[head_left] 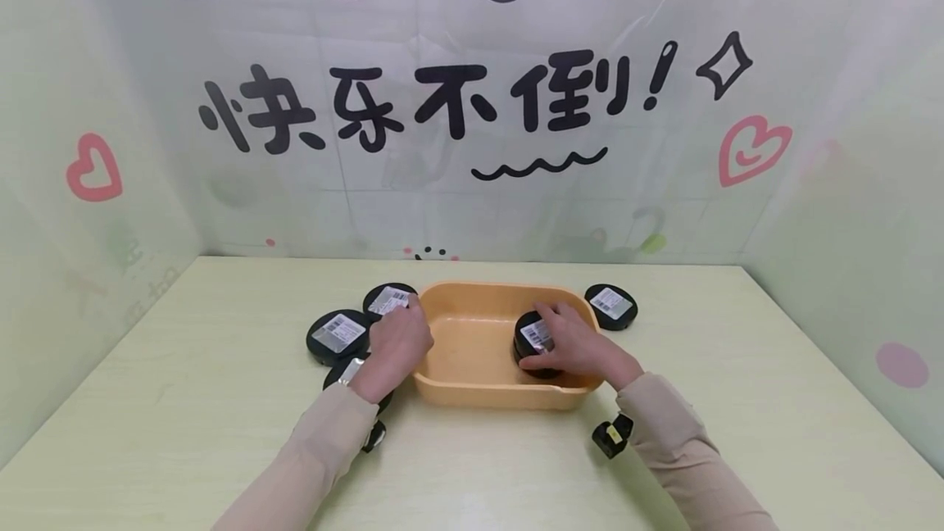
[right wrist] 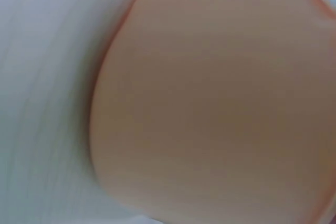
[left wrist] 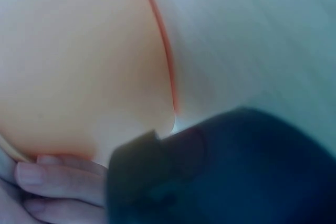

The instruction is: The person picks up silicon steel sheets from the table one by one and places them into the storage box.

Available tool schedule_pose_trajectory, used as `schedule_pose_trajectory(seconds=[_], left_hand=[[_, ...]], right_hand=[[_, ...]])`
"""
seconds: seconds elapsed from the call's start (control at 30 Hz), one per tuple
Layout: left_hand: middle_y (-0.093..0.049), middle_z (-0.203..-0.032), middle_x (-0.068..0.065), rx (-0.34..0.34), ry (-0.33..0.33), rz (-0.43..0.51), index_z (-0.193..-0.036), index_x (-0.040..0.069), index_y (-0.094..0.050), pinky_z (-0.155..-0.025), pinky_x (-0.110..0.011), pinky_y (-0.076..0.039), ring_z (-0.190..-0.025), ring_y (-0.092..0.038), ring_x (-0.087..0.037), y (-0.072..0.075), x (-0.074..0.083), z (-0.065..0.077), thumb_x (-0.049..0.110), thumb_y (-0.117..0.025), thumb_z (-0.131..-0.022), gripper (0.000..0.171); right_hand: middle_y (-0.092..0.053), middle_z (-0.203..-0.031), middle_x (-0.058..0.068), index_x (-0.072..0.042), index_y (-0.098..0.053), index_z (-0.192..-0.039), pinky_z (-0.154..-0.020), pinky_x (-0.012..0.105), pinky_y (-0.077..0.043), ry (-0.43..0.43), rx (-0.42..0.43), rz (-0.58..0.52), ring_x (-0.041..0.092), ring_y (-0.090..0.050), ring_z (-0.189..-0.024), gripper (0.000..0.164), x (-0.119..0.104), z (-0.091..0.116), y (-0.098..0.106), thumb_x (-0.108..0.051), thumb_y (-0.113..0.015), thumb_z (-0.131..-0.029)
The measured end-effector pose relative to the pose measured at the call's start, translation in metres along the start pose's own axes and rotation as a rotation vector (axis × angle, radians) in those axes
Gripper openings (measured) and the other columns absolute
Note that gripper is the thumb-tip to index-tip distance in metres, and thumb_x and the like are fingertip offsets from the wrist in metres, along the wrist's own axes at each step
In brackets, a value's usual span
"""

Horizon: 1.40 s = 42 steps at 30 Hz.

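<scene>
- First, on the tabletop (head_left: pixel 184 400), left of centre towards its far edge: three black round cases (head_left: pixel 338 336), labels up; the nearest lies partly behind the left arm. Probably rigid, smooth-sided, best taken across the rim.
- Left hand (head_left: pixel 398 340): fingers curled, gripping the left rim of the tub.
- Tub (head_left: pixel 472 342), orange, oblong, mid-tabletop nearer the far edge. Looks like thin plastic: light, slightly flexible, liable to slide; the rim is the natural hold.
- Held case (head_left: pixel 536 336), black, labelled, inside the tub at its right end; whether one case or a stack, cannot tell. Seems stiff, moderately light, possibly slick; hold by opposite sides.
- Right hand (head_left: pixel 571 344): thumb and fingers spread around that case, holding it.
- Right-hand case (head_left: pixel 611 306), flat, just beyond the tub's far right corner.
</scene>
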<state>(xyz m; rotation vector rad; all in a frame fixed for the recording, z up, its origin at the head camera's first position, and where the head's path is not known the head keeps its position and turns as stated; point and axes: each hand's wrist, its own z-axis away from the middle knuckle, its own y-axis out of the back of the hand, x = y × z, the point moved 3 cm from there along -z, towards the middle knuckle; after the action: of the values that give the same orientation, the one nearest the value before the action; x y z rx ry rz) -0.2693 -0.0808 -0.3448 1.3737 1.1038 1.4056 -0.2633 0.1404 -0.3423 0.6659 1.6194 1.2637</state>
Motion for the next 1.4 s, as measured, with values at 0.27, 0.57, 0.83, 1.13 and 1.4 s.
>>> schedule_pose_trajectory(seconds=[0.27,0.57,0.83,1.13,1.4], left_hand=[[-0.058,-0.079,-0.019,-0.003,-0.003,-0.003,-0.131,-0.008,-0.033,-0.052,-0.037,-0.044,-0.060,-0.051,-0.023,0.000,0.000,0.000,0.011,-0.056,-0.080,0.060],[-0.057,-0.077,-0.018,-0.011,0.000,-0.002,-0.132,-0.008,-0.032,-0.049,-0.035,-0.043,-0.058,-0.050,-0.022,0.000,0.000,-0.001,0.011,-0.057,-0.080,0.061],[-0.057,-0.076,-0.018,-0.014,-0.001,-0.004,-0.132,-0.009,-0.032,-0.050,-0.035,-0.043,-0.058,-0.051,-0.023,0.000,0.000,-0.001,0.011,-0.057,-0.080,0.061],[-0.055,-0.073,-0.016,-0.022,0.000,-0.007,-0.132,-0.009,-0.031,-0.049,-0.033,-0.042,-0.057,-0.050,-0.022,0.001,0.000,0.000,0.011,-0.056,-0.081,0.060],[-0.057,-0.078,-0.017,-0.027,0.013,-0.011,-0.133,-0.006,-0.032,-0.052,-0.035,-0.043,-0.059,-0.050,-0.022,0.001,0.000,-0.001,0.011,-0.055,-0.081,0.059]], right_hand=[[-0.048,-0.116,0.027,0.009,-0.042,-0.123,-0.091,0.044,-0.037,0.122,0.111,0.047,0.036,-0.045,-0.108,0.064,-0.003,0.000,0.008,-0.031,-0.066,-0.079],[-0.050,-0.109,0.027,0.010,-0.045,-0.120,-0.082,0.044,-0.043,0.159,0.181,0.031,0.036,-0.052,-0.096,0.060,0.003,0.005,0.030,-0.037,-0.057,-0.085],[-0.050,-0.114,0.028,0.010,-0.047,-0.121,-0.084,0.049,-0.041,0.017,0.234,0.019,0.040,-0.050,-0.100,0.052,0.017,0.008,0.044,-0.022,-0.061,-0.083],[-0.052,-0.105,0.031,0.015,-0.048,-0.115,-0.080,0.049,-0.042,0.005,0.323,0.033,0.042,-0.052,-0.093,0.043,0.043,0.009,0.052,-0.014,-0.058,-0.085],[-0.049,-0.105,0.034,0.017,-0.046,-0.115,-0.081,0.052,-0.040,-0.045,0.329,0.028,0.045,-0.050,-0.093,0.043,0.062,0.010,0.048,-0.012,-0.056,-0.085]])
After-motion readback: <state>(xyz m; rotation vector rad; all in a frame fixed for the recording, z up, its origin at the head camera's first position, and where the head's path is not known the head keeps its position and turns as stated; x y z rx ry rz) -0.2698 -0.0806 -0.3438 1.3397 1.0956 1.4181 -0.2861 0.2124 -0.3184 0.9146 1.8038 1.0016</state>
